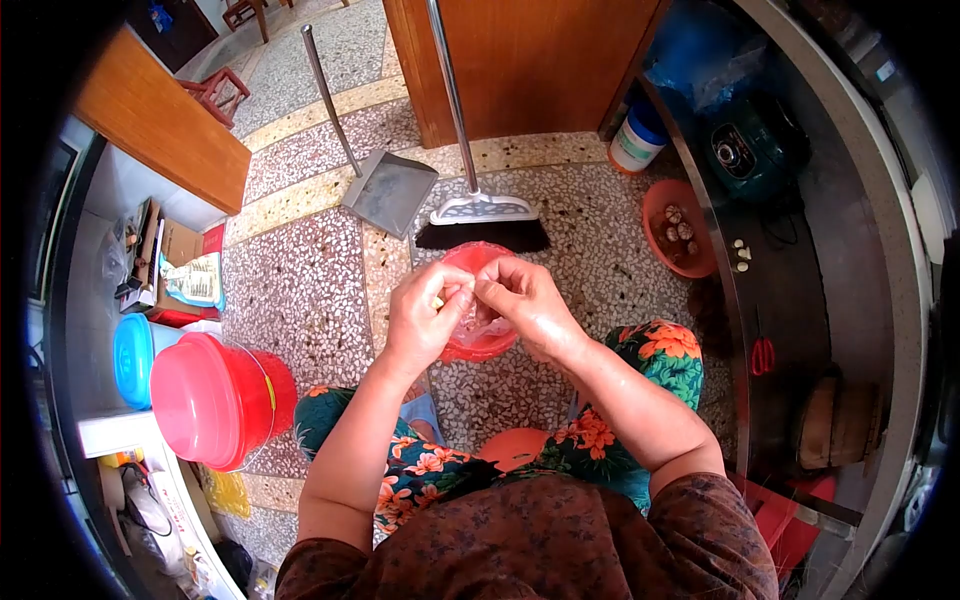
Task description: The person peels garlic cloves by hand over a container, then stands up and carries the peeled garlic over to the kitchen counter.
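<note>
My left hand [425, 308] and my right hand [530, 300] meet fingertip to fingertip over a red plastic basin [470, 352]. Both are closed in a pinch around a small pale piece, apparently a garlic clove [471, 284], mostly covered by the fingers. Another pale yellow-green piece [438, 302] shows in the curled fingers of my left hand. Thin, light scraps lie inside the basin, partly hidden beneath my hands.
A broom [482, 208] and a grey dustpan [392, 190] stand just beyond the basin. On the right, an orange bowl [655, 240] holds garlic bulbs [678, 228]; several pale cloves [740, 254] and red-handled scissors [762, 355] lie on a shelf. A lidded red bucket [225, 400] stands left.
</note>
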Tool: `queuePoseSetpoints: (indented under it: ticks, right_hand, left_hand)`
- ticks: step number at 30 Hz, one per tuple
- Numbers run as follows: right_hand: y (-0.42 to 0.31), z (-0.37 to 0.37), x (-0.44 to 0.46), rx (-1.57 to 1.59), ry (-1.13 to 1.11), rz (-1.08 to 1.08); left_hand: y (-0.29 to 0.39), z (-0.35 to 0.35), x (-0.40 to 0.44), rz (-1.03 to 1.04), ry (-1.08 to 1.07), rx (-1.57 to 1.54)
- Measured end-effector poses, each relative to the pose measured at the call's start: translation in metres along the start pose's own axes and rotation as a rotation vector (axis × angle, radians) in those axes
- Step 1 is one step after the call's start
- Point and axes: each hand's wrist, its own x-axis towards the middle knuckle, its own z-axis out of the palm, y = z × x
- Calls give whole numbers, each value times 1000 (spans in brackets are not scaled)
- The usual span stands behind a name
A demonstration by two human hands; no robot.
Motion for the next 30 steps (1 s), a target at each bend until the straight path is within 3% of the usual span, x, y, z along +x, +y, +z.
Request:
queuePoseSetpoints:
  ticks: [13, 19, 30]
  right_hand:
    - [8, -1, 3, 13, 61, 8]
    - [-4, 1, 1, 146, 14, 72]
    - [-3, -3, 0, 66, 0, 83]
  left_hand:
    - [5, -3, -1, -6, -104, -4]
    - [-1, -1, 0, -90, -18, -184]
    - [2, -4, 1, 20, -97, -17]
